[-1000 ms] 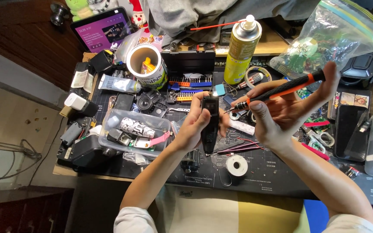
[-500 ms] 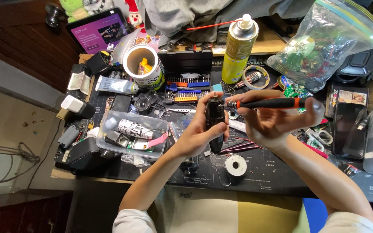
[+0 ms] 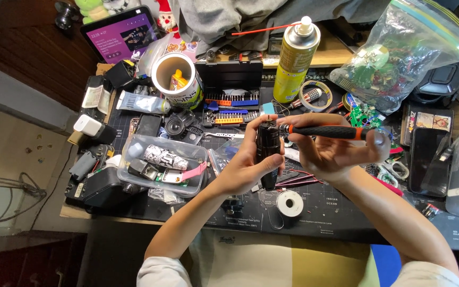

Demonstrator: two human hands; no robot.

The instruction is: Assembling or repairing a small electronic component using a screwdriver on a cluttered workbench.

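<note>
At the far left edge of the desk (image 3: 81, 211) sits a white plug block (image 3: 86, 124) with some small dark boxes near it. Just to its right lies a clear plastic tray (image 3: 134, 146) holding a black-and-white patterned tube (image 3: 164, 157) and a pink strap (image 3: 191, 173). Behind the tray, near the back edge, stands a round cardboard can (image 3: 177, 79) with its top open, and a tablet (image 3: 122, 33) with a purple screen leans in the back left corner.

In the middle, above the black work mat (image 3: 325, 212), the left hand (image 3: 248, 165) is wrapped around a small black gadget (image 3: 268, 151), holding it upright with fingers on the left side and the thumb on the front. The gadget is up in the air, not touching the mat. Behind it sits an open black case of screwdriver bits (image 3: 232, 103). A small roll of white tape (image 3: 290, 203) lies on the mat just below the hands.

The right hand (image 3: 328, 154) pinches a black and orange screwdriver (image 3: 325, 130) between its thumb and fingertips. The screwdriver lies sideways, and its tip touches the top of the gadget.

Behind the right hand stands a tall yellow spray can (image 3: 295, 58) with a thin red straw. Toward the back right corner rests a clear bag (image 3: 410, 53) stuffed with green parts. Near the right edge lies a black phone (image 3: 426, 159), face up.
</note>
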